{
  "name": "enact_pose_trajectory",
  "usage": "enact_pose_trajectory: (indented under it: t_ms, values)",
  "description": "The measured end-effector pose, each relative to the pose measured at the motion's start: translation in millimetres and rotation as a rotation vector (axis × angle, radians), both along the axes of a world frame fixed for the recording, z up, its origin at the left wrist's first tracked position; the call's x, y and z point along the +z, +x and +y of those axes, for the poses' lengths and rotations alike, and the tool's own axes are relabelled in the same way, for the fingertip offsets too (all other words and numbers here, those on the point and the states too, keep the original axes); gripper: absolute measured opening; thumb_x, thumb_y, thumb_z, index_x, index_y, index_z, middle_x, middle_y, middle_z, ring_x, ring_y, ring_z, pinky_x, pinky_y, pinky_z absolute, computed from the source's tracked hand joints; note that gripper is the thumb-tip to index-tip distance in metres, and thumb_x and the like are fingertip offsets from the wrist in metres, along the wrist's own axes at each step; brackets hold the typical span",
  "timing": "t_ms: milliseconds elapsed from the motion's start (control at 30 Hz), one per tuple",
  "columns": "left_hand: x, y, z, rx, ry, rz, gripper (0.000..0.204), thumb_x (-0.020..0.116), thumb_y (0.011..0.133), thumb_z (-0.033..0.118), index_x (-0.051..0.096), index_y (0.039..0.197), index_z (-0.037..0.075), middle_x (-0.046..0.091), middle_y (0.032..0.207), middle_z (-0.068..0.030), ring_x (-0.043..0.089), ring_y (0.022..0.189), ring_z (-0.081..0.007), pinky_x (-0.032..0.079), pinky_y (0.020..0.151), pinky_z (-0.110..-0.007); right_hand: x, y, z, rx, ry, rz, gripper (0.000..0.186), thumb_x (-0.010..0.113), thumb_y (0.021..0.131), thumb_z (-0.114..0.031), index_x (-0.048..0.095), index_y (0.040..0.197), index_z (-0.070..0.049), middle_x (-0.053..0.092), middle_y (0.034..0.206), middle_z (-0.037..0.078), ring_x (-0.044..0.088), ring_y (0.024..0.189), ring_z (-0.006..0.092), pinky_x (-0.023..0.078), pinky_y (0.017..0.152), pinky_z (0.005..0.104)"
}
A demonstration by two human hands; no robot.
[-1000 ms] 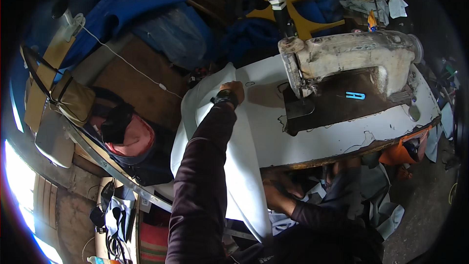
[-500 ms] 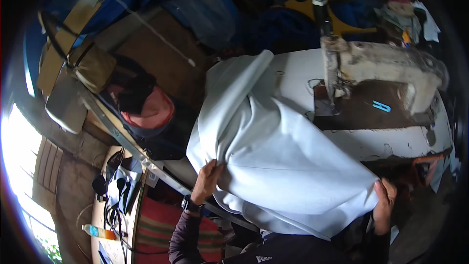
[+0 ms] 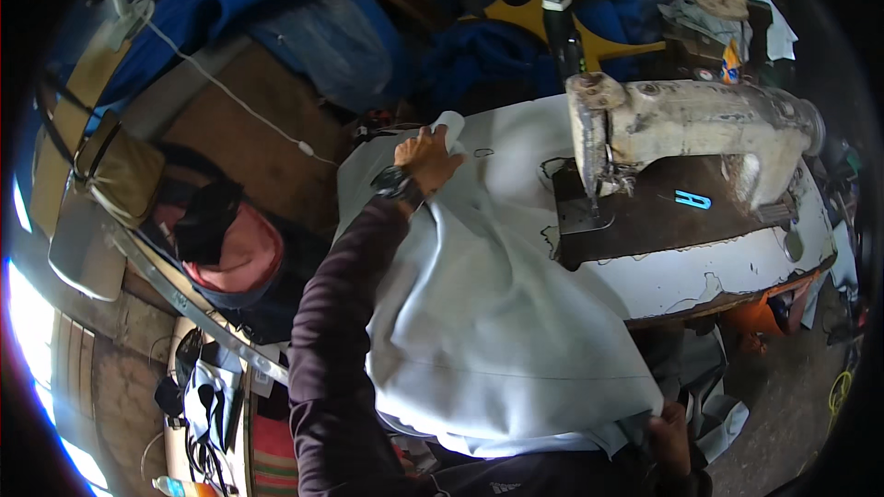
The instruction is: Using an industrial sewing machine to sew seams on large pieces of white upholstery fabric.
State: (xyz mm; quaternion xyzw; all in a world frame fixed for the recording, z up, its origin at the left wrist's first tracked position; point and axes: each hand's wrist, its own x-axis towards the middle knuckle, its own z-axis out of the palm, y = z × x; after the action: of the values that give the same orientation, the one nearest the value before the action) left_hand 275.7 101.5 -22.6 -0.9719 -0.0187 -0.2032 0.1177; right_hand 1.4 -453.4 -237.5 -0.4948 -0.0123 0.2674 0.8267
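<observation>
A large white sheet of smooth, leather-like material [image 3: 516, 331] drapes from the sewing table down over my lap, creased and with a seam line across its lower part. My left hand [image 3: 428, 161] reaches to its far end, fingers bent over the material beside a rolled-up fold. Near the lower right, my right hand [image 3: 670, 437] pinches the sheet's right corner; part of that hand is in shadow. An old, worn sewing machine [image 3: 691, 124] stands to the right of the sheet. On its dark bed lies a small light-blue clip-like piece [image 3: 692, 200].
The white tabletop [image 3: 672, 281] has a chipped front edge. At left, a metal rail [image 3: 184, 290] runs past a pink and dark bag [image 3: 244, 258]. A white cord [image 3: 230, 87] hangs at the upper left. Blue material and a yellow frame [image 3: 516, 23] lie behind the table.
My left hand has moved from the sheet's near left edge up to its far end. My right hand has shifted lower and left with the corner. The view has turned slightly.
</observation>
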Motion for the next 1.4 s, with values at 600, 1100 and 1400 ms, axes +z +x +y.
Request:
enact_pose_trajectory:
  t_ms: [600,1100,1400]
  values:
    - [-63.8,-192.4,239.0,0.642,-0.298,0.373,0.063,0.068,0.086,0.009,0.054,0.146,-0.004,0.069,0.130,-0.0305,0.070,0.118,-0.0430,0.054,0.106,-0.047,-81.2,24.4,-195.9,-0.565,-0.567,-0.007,0.044,0.062,0.095,-0.033,0.068,0.121,0.002,0.067,0.114,0.009,0.063,0.109,0.0253,0.048,0.095,0.0401]
    - [-88.5,-139.3,335.4,0.273,-0.129,0.085,0.046,0.061,0.104,0.039,0.075,0.118,-0.002,0.074,0.119,-0.0262,0.071,0.110,-0.0412,0.051,0.097,-0.050,-61.4,60.3,-149.5,-0.196,-0.707,-0.207,0.043,0.052,0.112,-0.028,0.060,0.139,0.004,0.064,0.132,0.012,0.059,0.118,0.0175,0.051,0.098,0.0369]
    - [2.8,-159.5,274.9,0.061,-0.575,-0.384,0.029,0.076,0.095,0.023,0.077,0.108,-0.002,0.078,0.097,-0.0163,0.073,0.094,-0.0228,0.054,0.091,-0.040,-41.7,38.1,-99.7,-0.316,-0.679,-0.103,0.038,0.047,0.115,-0.028,0.066,0.126,0.004,0.067,0.123,0.014,0.063,0.114,0.0260,0.053,0.097,0.0421]
